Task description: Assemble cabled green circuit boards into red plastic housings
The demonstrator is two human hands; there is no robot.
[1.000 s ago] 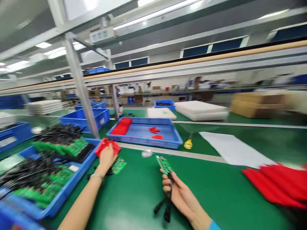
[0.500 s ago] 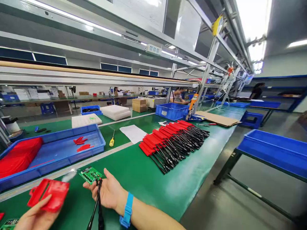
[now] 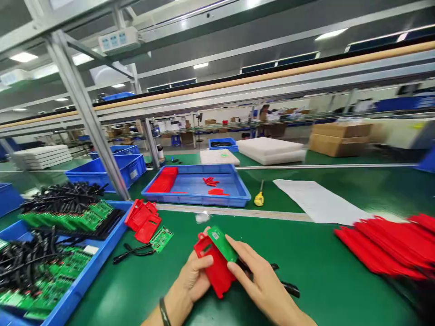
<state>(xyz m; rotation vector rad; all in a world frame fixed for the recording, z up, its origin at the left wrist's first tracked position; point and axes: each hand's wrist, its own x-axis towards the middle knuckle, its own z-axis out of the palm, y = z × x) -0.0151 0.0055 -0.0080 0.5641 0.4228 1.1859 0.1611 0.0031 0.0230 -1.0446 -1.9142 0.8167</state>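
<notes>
My left hand [image 3: 197,276] grips a red plastic case half [image 3: 217,271] by its left side, thumb on its inner face. In my right hand [image 3: 253,276] is a green circuit board [image 3: 221,243], pinched between thumb and fingers and tilted over the case. Black cables [image 3: 288,289] from the board pass under my right hand and stick out to its right. Left of my hands, another circuit board [image 3: 162,238] with black leads lies on the green table, beside more red case parts [image 3: 144,220].
A blue bin [image 3: 98,267] of boards with black cables stands at left. Behind my hands are a shallow blue tray [image 3: 234,199] with red parts, a yellow screwdriver [image 3: 259,198] and a white sheet [image 3: 316,201]. Red cases [image 3: 390,244] with cables lie at right.
The view has swung left. My hands, apart before, have come together, and the circuit board is now over the red case half, turned with its other face up.
</notes>
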